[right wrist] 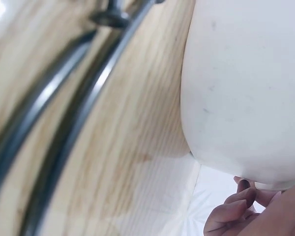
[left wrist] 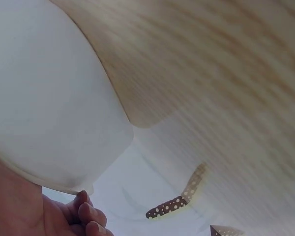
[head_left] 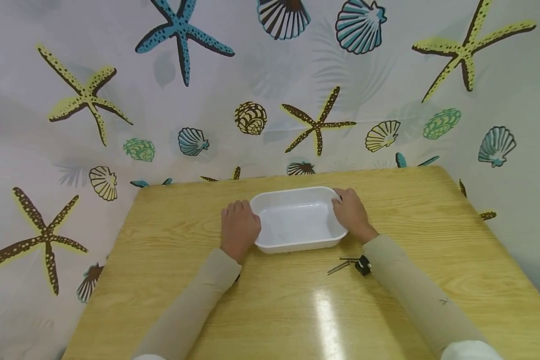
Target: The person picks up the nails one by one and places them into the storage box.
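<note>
A white, rounded oblong plastic tray point(head_left: 299, 225) sits on the wooden table, with nothing inside it. At its left end my left hand point(head_left: 240, 225) grips the rim. My right hand point(head_left: 352, 212) holds the rim at the far right corner, thumb on the inner side. From the left wrist view, the tray's smooth outer wall point(left wrist: 54, 88) fills the left side, and curled fingertips point(left wrist: 91, 214) pinch its rim. The right wrist view has small dark marks on the outer wall point(right wrist: 246, 88), with bent fingers point(right wrist: 231, 209) at the rim.
Metal nails point(head_left: 339, 268) lie on the table point(head_left: 171, 225) in front of the tray, beside a small black block point(head_left: 362, 265) near my right sleeve. A dark bit point(head_left: 237, 277) peeks out by my left sleeve. Patterned cloth point(head_left: 252, 60) hangs behind the table.
</note>
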### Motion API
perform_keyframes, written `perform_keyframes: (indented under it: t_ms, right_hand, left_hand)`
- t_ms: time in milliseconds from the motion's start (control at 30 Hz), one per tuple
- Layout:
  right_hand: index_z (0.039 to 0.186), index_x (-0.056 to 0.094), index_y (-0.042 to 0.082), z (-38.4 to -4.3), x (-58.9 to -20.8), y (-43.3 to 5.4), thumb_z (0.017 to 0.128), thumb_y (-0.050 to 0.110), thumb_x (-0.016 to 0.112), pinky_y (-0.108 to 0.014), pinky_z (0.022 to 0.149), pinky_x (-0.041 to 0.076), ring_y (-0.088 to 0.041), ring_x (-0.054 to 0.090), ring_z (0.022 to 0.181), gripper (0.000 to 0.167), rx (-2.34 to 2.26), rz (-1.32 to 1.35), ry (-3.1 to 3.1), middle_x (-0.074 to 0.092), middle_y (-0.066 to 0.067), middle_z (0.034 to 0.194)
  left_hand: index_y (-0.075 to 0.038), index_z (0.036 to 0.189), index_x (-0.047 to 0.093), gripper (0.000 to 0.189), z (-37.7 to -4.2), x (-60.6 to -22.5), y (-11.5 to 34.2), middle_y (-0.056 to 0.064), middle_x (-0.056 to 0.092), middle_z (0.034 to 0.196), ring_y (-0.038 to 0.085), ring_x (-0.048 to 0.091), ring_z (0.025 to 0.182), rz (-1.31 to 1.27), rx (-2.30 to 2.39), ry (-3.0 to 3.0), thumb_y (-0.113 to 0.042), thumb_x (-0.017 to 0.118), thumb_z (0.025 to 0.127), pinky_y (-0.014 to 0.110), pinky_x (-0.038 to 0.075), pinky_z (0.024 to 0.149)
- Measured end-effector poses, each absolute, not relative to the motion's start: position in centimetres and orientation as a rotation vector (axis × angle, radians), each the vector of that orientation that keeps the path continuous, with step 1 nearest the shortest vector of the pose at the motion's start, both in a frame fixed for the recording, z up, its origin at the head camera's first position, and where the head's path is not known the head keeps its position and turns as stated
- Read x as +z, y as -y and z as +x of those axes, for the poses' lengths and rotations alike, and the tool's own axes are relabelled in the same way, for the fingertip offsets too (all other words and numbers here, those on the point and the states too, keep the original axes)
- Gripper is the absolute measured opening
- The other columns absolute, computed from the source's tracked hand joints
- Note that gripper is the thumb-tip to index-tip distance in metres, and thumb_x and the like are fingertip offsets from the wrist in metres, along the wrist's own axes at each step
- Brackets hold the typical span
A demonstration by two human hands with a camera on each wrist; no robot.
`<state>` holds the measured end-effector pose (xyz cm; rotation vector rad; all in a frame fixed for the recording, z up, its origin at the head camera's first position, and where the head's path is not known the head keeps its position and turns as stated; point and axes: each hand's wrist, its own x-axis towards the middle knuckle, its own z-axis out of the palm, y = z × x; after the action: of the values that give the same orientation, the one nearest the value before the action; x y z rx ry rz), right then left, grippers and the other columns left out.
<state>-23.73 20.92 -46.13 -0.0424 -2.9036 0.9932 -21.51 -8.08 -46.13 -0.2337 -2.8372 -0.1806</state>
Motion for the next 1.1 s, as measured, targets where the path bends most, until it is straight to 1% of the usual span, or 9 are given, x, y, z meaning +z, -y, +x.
perform_keyframes:
  t_ms: [300,433,500,600,667,800,867,967,1100]
  right_hand:
    - [0.132,0.048,-0.003,-23.7,-45.5,-20.9,0.096,0.016,0.045,-0.046,0.081,0.044,-0.031,0.052,0.095,0.041,1.003,-0.024,2.882,0.050,-0.020,0.108]
    - [0.133,0.047,-0.003,-23.7,-45.5,-21.0,0.096,0.016,0.044,-0.048,0.083,0.044,-0.032,0.051,0.098,0.041,1.016,-0.026,2.890,0.050,-0.021,0.111]
    - [0.133,0.046,-0.002,-23.6,-45.7,-21.0,0.097,0.017,0.043,-0.047,0.082,0.044,-0.031,0.051,0.096,0.041,1.019,-0.024,2.893,0.050,-0.020,0.111]
    - [0.134,0.045,0.000,-23.5,-45.8,-20.9,0.098,0.023,0.042,-0.045,0.077,0.044,-0.029,0.050,0.092,0.043,1.040,-0.035,2.881,0.051,-0.018,0.107]
    - [0.135,0.043,0.001,-23.4,-46.0,-21.0,0.099,0.031,0.039,-0.043,0.073,0.043,-0.028,0.050,0.087,0.047,1.080,-0.052,2.859,0.052,-0.017,0.103]
    - [0.136,0.041,0.003,-23.1,-46.0,-21.7,0.098,0.048,0.032,-0.040,0.068,0.042,-0.027,0.051,0.083,0.059,1.129,-0.087,2.814,0.053,-0.014,0.098]
    - [0.135,0.043,0.004,-22.8,-45.9,-22.4,0.096,0.052,0.030,-0.039,0.068,0.043,-0.027,0.051,0.083,0.063,1.134,-0.085,2.802,0.053,-0.014,0.098]
    - [0.133,0.045,0.003,-22.1,-45.6,-23.8,0.095,0.056,0.027,-0.040,0.068,0.042,-0.028,0.050,0.085,0.067,1.094,-0.050,2.810,0.052,-0.014,0.102]
    - [0.129,0.049,0.002,-20.4,-45.0,-26.0,0.096,0.053,0.031,-0.041,0.068,0.042,-0.028,0.050,0.085,0.063,1.059,0.018,2.818,0.052,-0.015,0.105]
  left_hand:
    - [-0.002,0.092,0.052,0.021,-22.0,-45.6,7.7,0.012,0.052,0.086,0.028,0.048,0.082,-0.171,-0.153,2.895,-0.020,0.042,0.090,0.041,0.034,0.072]
    - [-0.002,0.096,0.052,0.022,-22.1,-45.8,7.7,0.012,0.053,0.089,0.029,0.049,0.085,-0.143,-0.183,2.923,-0.021,0.045,0.090,0.042,0.034,0.075]
    - [-0.001,0.101,0.052,0.024,-22.1,-45.9,7.6,0.013,0.054,0.092,0.030,0.049,0.088,-0.121,-0.195,2.957,-0.021,0.044,0.091,0.043,0.034,0.077]
    - [-0.001,0.106,0.052,0.026,-21.9,-45.7,7.5,0.014,0.054,0.097,0.031,0.048,0.092,-0.079,-0.214,3.004,-0.019,0.042,0.091,0.044,0.033,0.080]
    - [0.000,0.107,0.053,0.027,-21.8,-45.6,7.3,0.014,0.054,0.098,0.031,0.048,0.092,-0.057,-0.230,3.018,-0.019,0.042,0.091,0.043,0.033,0.080]
    - [0.000,0.104,0.055,0.026,-21.7,-45.4,6.9,0.014,0.055,0.095,0.030,0.049,0.090,-0.023,-0.242,3.004,-0.017,0.043,0.090,0.042,0.034,0.078]
    - [0.000,0.104,0.056,0.026,-21.7,-45.3,6.9,0.014,0.055,0.095,0.030,0.050,0.089,-0.010,-0.244,2.990,-0.017,0.043,0.089,0.042,0.035,0.078]
    - [0.002,0.105,0.056,0.027,-21.6,-45.1,6.8,0.015,0.056,0.095,0.031,0.050,0.090,-0.005,-0.267,2.977,-0.016,0.045,0.088,0.043,0.035,0.078]
    - [0.002,0.107,0.056,0.028,-21.7,-45.2,6.9,0.015,0.056,0.096,0.031,0.050,0.091,0.002,-0.258,2.990,-0.017,0.045,0.088,0.043,0.035,0.079]
